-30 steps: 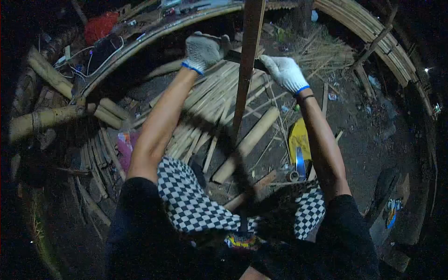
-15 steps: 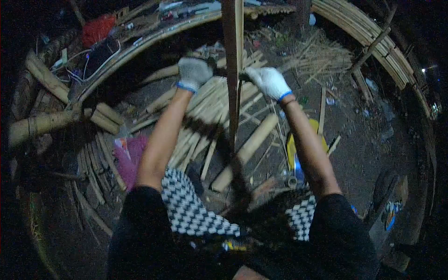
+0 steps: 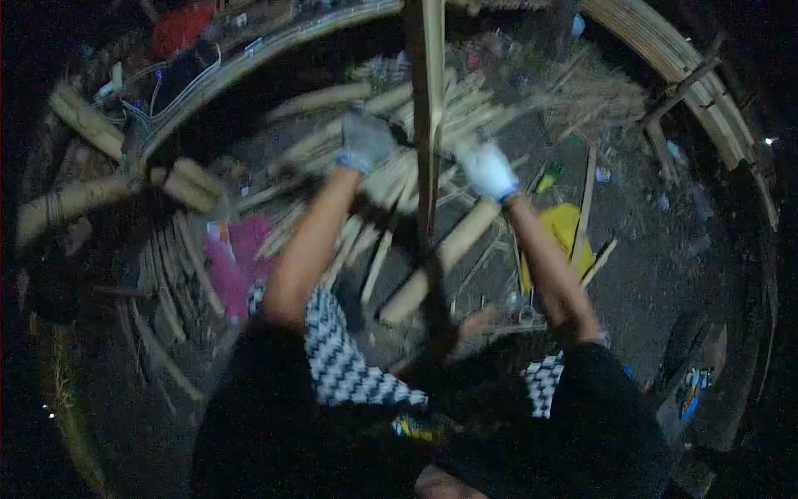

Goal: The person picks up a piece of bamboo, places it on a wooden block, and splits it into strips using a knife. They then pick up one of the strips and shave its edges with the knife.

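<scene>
An upright length of bamboo (image 3: pixel 430 75) stands in front of me, pale on its right side and dark on its left. A dark, thin, blade-like tool (image 3: pixel 403 134) crosses it at hand height, mostly hidden by the bamboo and blurred. Left of the bamboo, my left hand (image 3: pixel 367 141), in a white glove with a blue cuff, is closed round one end of the tool. My right hand (image 3: pixel 486 170), gloved the same way, is closed at the tool's other end, just right of the bamboo. Motion smears both hands.
Split bamboo strips (image 3: pixel 391 179) and a thick bamboo pole (image 3: pixel 440 262) lie on the ground below. A magenta cloth or bag (image 3: pixel 237 258) lies left, a yellow thing (image 3: pixel 561 233) right. Long bamboo strips (image 3: pixel 677 66) are stacked at upper right; bamboo logs (image 3: pixel 79 200) lie left.
Both hands and the tool have come lower along the bamboo, toward me, and sit slightly further right in view. The whole view has shifted a little.
</scene>
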Tool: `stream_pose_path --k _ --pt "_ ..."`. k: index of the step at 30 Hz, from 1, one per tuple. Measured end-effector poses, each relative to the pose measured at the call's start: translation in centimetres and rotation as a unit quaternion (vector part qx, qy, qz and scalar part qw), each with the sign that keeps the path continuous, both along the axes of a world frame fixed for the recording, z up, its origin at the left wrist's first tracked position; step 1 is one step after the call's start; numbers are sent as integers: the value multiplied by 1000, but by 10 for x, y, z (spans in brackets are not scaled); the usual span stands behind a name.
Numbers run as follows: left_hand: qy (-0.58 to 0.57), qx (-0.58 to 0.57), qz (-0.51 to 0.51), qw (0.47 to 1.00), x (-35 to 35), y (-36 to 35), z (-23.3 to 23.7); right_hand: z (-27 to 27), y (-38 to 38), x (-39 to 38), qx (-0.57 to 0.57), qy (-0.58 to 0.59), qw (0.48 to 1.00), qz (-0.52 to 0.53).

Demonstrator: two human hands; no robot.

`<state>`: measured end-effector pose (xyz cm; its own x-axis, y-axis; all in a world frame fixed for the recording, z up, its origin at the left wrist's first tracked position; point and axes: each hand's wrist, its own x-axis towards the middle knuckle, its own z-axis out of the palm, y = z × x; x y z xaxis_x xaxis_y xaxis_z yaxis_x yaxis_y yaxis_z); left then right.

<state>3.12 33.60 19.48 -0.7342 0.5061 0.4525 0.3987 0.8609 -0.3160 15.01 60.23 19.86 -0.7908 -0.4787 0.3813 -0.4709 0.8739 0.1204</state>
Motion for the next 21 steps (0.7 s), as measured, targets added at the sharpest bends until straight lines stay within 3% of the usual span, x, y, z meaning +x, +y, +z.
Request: stream_pose_path --k 1,2,4,5,7,9,10,11,14,15,17,21 --pt "41 7 -11 999 0 15 45 6 1 -1 -85 -31 996 -22" --pt "16 206 -156 966 40 22 81 12 2 -2 -174 -54 982 -41" --pt "-96 218 -143 961 80 17 78 27 -12 26 -220 -171 957 -84" --pt "-130 39 -6 991 65 20 80 44 -14 21 -243 -212 940 -111" --pt "-79 71 -27 994 56 15 73 37 -12 18 -245 -225 935 -124" --pt "-71 251 -46 964 52 8 86 47 -17 27 -273 -224 932 -83" --pt "-112 448 -139 876 55 13 93 53 -21 35 -262 -249 928 -97" --pt "-130 611 -249 740 59 18 100 57 -23 37 -262 -247 928 -98" --pt "-83 557 -199 802 124 23 202 60 -35 48 -274 -302 909 -82" --pt "-32 531 -134 836 141 31 227 64 -38 51 -276 -307 907 -82" --pt "-40 608 -92 788 143 38 240 77 -46 61 -264 -381 881 -94" --pt "9 623 3 782 130 41 234 64 -53 60 -261 -402 875 -74"
